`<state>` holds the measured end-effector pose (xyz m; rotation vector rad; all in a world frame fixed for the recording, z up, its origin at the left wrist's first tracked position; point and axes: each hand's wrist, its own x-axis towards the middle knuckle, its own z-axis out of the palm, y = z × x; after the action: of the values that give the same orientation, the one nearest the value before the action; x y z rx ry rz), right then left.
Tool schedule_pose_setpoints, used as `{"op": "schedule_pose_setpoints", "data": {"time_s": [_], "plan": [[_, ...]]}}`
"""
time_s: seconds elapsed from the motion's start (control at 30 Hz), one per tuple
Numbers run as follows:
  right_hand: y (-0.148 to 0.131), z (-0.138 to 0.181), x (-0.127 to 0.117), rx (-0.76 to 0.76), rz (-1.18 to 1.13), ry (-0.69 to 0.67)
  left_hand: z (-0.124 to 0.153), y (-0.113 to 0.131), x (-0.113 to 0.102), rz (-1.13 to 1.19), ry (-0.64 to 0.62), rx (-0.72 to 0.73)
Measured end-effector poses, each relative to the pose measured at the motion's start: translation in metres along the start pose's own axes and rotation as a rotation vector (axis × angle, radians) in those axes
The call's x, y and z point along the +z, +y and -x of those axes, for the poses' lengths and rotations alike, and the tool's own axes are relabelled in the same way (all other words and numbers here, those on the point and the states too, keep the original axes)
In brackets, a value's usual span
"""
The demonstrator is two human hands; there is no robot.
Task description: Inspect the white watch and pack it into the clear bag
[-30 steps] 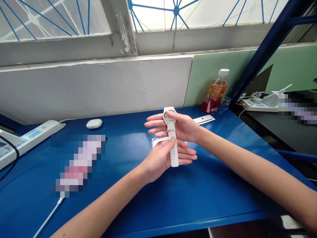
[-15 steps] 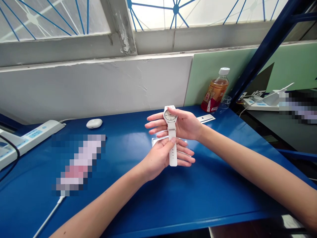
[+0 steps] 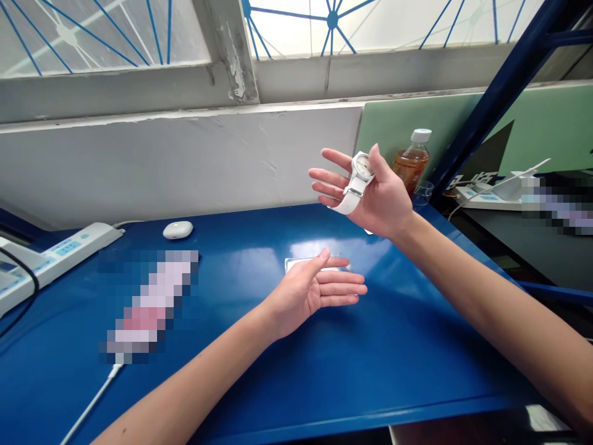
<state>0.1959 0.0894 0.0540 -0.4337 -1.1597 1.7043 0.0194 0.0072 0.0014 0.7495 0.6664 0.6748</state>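
Right hand (image 3: 380,201) high, thumb pinning white watch (image 3: 357,181); left hand (image 3: 308,290) open.

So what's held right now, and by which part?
The right hand holds the white watch at its case, thumb beside the dial. The left hand is open and holds nothing.

The right hand (image 3: 370,194) has lifted the watch (image 3: 356,181) up and away, its strap now hanging past the fingers. The left hand (image 3: 310,290) has let go of the strap and lies open, palm up.

smooth white plastic-looking watch (image 3: 357,180); glossy blue table (image 3: 259,364); clear plastic bottle (image 3: 411,162).
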Motion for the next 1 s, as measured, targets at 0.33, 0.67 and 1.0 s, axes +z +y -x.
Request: {"op": "schedule_pose_setpoints", "data": {"time_s": [0.33,0.67,1.0], "plan": [[0.041,0.007,0.012,0.026,0.679,-0.343,-0.002,-0.003,-0.005,-0.035,-0.049,0.215],[0.044,0.007,0.018,0.306,-0.063,-0.292,0.0,-0.005,-0.006,-0.141,-0.16,0.134],[0.031,0.009,0.026,0.331,-0.023,-0.235,-0.005,-0.009,-0.005,-0.203,0.074,0.149]]}}
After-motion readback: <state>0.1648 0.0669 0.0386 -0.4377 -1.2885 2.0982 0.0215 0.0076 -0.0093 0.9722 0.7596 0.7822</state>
